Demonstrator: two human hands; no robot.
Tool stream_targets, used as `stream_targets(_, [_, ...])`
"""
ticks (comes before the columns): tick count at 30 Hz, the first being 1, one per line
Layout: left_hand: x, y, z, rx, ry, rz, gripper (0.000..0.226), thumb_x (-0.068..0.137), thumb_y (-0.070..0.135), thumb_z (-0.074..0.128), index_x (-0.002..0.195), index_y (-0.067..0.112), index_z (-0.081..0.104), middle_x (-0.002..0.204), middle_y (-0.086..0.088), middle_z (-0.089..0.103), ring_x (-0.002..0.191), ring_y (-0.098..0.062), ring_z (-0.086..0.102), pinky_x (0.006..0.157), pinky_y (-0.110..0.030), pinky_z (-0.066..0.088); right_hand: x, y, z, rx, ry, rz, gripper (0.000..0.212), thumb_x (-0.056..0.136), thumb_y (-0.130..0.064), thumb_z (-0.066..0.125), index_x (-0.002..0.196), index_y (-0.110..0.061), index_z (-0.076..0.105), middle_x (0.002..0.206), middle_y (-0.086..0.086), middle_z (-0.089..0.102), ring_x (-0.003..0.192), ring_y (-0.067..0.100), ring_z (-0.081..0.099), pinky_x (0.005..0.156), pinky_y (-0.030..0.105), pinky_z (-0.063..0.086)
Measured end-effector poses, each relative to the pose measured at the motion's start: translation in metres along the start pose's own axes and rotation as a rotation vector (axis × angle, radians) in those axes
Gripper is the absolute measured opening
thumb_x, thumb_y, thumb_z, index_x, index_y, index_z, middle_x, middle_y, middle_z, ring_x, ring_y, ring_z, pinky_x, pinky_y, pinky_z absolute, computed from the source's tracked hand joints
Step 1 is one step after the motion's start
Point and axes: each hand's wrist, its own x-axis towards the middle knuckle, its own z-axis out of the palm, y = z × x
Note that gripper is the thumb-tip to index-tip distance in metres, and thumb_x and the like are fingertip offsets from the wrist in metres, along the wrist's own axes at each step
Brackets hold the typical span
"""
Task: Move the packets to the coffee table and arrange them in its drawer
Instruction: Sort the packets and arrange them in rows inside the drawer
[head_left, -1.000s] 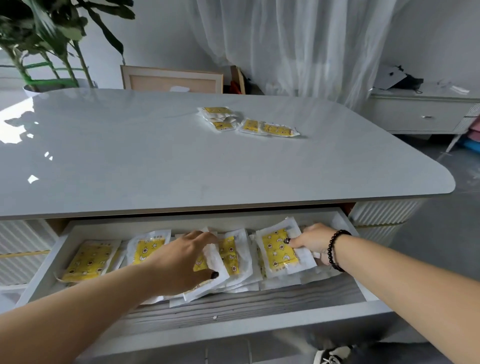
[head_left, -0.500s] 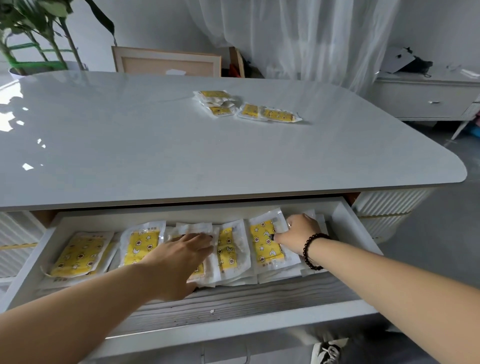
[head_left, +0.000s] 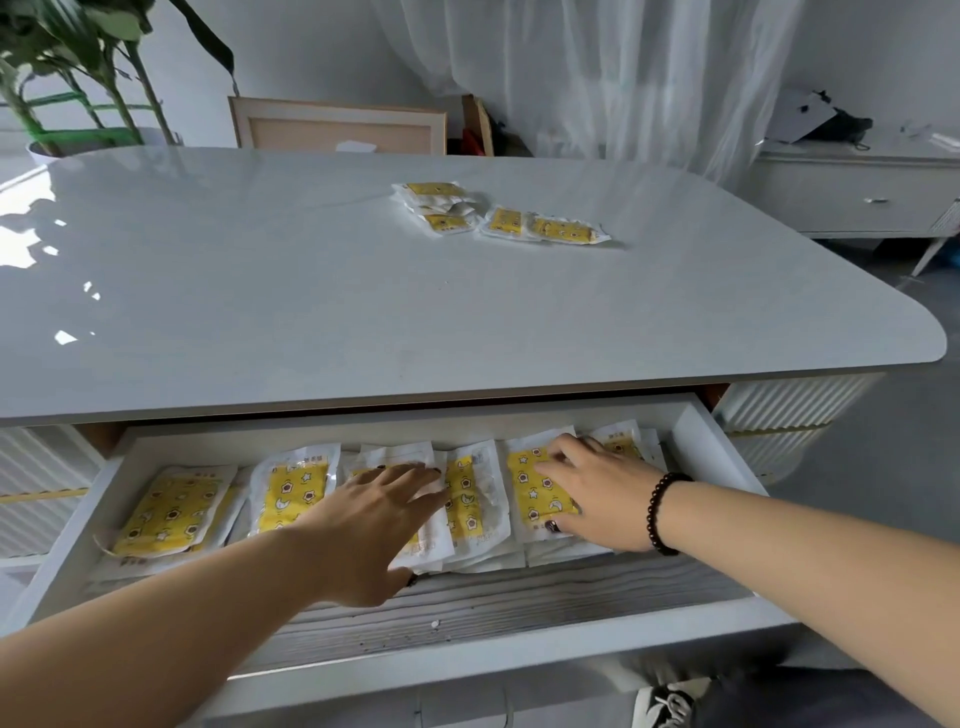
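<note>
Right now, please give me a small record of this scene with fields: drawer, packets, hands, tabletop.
drawer: open drawer of the coffee table
packets in drawer: yellow-and-white packets in an overlapping row
left hand: left hand flat on the middle packets
right hand: right hand flat on a packet on the right, beaded bracelet on its wrist
tabletop: loose packets not yet in the drawer

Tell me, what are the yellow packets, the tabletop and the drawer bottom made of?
The packets look like thin clear plastic film around yellow printed contents: they crinkle and glint, with sealed white edges. The tabletop seems polished stone or a glossy stone-look slab, since it mirrors the window light and shows faint veining. The drawer bottom looks like matte grey wood-grain board, judging by its streaky lines; real wood or laminate, I can't tell.
</note>
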Motion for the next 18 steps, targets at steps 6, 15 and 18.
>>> stream_targets(6, [-0.002, -0.006, 0.002, 0.008, -0.003, 0.010, 0.078, 0.089, 0.053, 0.047, 0.151, 0.032, 0.003, 0.159, 0.004, 0.000, 0.146, -0.017, 0.002, 0.118, -0.035, 0.011, -0.001, -0.002, 0.003, -0.013, 0.033, -0.031, 0.063, 0.090, -0.043, 0.055, 0.143, -0.019, 0.029, 0.143, 0.002, 0.026, 0.129, 0.019, 0.034, 0.101, 0.035, 0.045])
stream_targets(15, [-0.001, -0.006, -0.040, -0.267, 0.473, 0.286, 0.020, 0.086, 0.033, 0.056, 0.102, 0.029, 0.067, 0.097, 0.014, 0.069, 0.081, -0.008, 0.066, 0.064, -0.025, 0.056, -0.012, -0.004, -0.013, -0.106, -0.021, -0.031, 0.064, 0.091, -0.041, 0.052, 0.144, -0.016, 0.026, 0.146, 0.003, 0.025, 0.130, 0.024, 0.034, 0.102, 0.041, 0.043])
stream_targets(18, [0.000, -0.009, -0.067, -0.372, 0.610, 0.195, 0.024, 0.087, 0.031, 0.050, 0.099, 0.025, 0.070, 0.084, 0.015, 0.070, 0.067, 0.001, 0.064, 0.056, -0.021, 0.053, -0.019, -0.006, -0.045, -0.023, 0.027, -0.051, 0.054, 0.092, -0.039, 0.051, 0.140, -0.019, 0.036, 0.141, 0.000, 0.032, 0.127, 0.020, 0.038, 0.098, 0.037, 0.045])
